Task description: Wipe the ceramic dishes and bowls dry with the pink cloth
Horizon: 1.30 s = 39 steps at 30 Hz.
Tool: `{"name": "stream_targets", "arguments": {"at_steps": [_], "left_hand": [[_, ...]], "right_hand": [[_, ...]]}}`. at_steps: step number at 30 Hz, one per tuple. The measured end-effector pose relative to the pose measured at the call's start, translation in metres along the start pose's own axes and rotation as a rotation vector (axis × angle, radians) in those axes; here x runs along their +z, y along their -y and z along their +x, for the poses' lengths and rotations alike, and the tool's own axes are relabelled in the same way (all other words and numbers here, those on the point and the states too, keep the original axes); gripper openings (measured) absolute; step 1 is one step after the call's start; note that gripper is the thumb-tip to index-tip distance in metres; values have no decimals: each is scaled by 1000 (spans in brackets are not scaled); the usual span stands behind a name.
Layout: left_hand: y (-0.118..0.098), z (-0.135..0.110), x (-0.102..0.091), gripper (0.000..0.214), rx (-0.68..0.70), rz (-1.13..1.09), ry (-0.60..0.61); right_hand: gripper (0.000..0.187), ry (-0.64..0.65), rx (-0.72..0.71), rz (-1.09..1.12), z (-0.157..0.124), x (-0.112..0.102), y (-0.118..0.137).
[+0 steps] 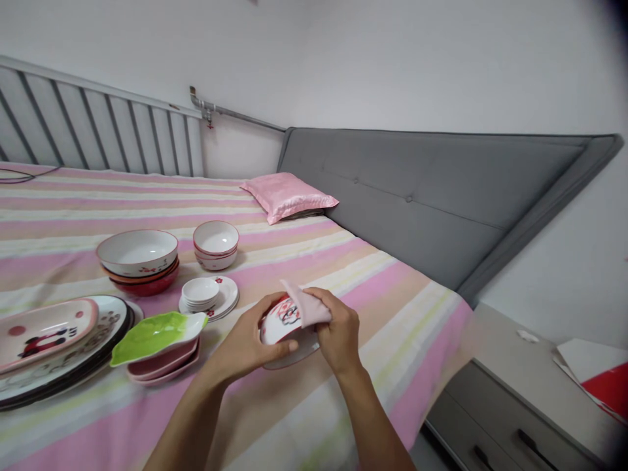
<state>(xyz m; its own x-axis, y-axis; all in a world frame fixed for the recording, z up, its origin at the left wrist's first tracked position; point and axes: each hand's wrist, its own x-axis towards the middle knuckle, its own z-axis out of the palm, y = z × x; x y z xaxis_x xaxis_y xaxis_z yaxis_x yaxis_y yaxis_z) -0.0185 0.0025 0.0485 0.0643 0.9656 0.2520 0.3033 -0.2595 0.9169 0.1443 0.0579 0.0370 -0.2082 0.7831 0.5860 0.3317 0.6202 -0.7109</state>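
My left hand point(245, 343) grips a small white bowl with a red cartoon pattern point(282, 320), tilted on its side above the striped bed cover point(343, 261). My right hand point(338, 333) presses a pink cloth point(307, 307) against the bowl's outer wall. Both hands are closed around what they hold. The bowl's inside is hidden from me.
On the bed to the left stand stacked large bowls point(138, 258), two small bowls point(216, 243), saucers with a little dish point(209, 296), a green leaf-shaped dish on pink plates point(157, 340) and big patterned plates point(53, 340). A pink pillow point(287, 195) lies by the grey headboard. A grey nightstand point(510, 392) is at right.
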Motion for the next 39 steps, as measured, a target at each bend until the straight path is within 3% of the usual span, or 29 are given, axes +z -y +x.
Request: {"name": "stream_targets", "arguments": {"at_steps": [4, 11, 21, 32, 39], "left_hand": [[-3, 0, 4, 57, -34, 156, 12], [-15, -1, 16, 45, -6, 226, -119], [-14, -4, 22, 67, 110, 175, -226], [-16, -5, 23, 67, 142, 103, -233], [-14, -6, 24, 63, 185, -88, -304]], "right_hand": [[58, 114, -225, -109, -2, 0, 3], [52, 119, -298, -80, 3, -6, 4], [48, 137, -188, 137, 6, -14, 4], [49, 150, -102, 256, 8, -14, -4], [43, 58, 22, 372, 9, -12, 2]]}}
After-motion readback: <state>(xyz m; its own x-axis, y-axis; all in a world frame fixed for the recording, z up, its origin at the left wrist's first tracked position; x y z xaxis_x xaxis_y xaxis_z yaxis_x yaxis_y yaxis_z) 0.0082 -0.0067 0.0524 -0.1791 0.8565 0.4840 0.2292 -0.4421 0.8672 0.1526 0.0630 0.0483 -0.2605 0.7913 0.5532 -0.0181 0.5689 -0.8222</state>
